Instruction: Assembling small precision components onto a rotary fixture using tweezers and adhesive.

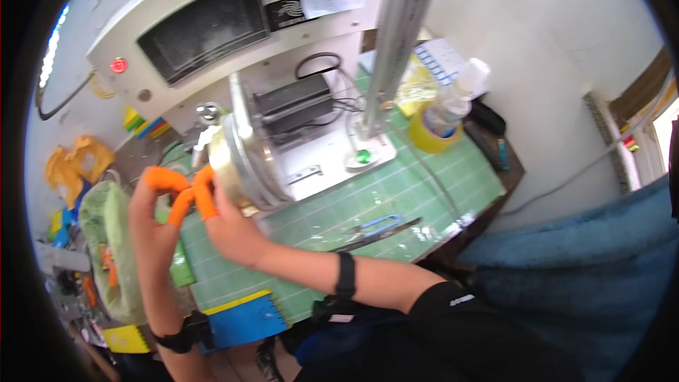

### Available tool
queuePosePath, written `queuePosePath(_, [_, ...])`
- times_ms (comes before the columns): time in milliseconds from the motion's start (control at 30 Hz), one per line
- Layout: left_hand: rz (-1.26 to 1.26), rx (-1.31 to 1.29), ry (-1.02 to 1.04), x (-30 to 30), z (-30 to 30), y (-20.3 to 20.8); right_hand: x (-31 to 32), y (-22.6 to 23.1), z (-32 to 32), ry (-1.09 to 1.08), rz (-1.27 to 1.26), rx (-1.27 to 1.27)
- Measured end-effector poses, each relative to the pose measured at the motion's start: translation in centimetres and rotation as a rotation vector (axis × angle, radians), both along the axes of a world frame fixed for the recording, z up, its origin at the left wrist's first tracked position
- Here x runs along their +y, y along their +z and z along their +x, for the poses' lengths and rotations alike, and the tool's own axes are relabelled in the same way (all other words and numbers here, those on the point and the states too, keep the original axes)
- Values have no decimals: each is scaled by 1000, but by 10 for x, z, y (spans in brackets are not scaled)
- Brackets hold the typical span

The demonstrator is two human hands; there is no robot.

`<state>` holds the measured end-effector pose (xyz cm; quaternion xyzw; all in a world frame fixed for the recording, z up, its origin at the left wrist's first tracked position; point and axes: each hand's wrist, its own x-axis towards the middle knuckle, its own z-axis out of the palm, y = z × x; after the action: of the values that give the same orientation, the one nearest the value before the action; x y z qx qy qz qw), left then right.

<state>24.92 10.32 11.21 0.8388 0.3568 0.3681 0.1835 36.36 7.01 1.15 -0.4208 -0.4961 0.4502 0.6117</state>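
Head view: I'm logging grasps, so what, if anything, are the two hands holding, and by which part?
Both hands meet beside the round metal disc on the machine; orange-capped fingertips pinch together there. Whether they hold something small cannot be told.

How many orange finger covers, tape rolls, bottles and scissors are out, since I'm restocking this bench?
Orange finger covers: 3 visible, worn on the fingertips of the left hand and right hand
Yellow tape roll: 1
Clear bottle: 1
Blue-handled scissors: 1
Total: 6
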Motion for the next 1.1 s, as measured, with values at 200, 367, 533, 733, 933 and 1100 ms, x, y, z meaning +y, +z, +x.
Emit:
queuePosePath(200, [4, -40, -268, 17, 0, 10, -20, 38, 21, -29, -152, 117])
queuePosePath(367, [242, 55, -145, 2, -16, 9, -16, 2, -10, -121, 79, -62])
queuePosePath(533, [269, 98, -88, -29, -23, 4, -47, 5, -16, 18, 59, 121])
queuePosePath(733, [76, -123, -429, 3, -21, -6, -72, 30, -1, 32, -134, 411])
queuePosePath(933, [-171, -352, -405, 22, -4, -42, -95, 36, 105, 537, -280, 232])
queuePosePath(1100, [-167, -349, -334, 23, -6, -50, -126, 33, 214, -318, 154, -398])
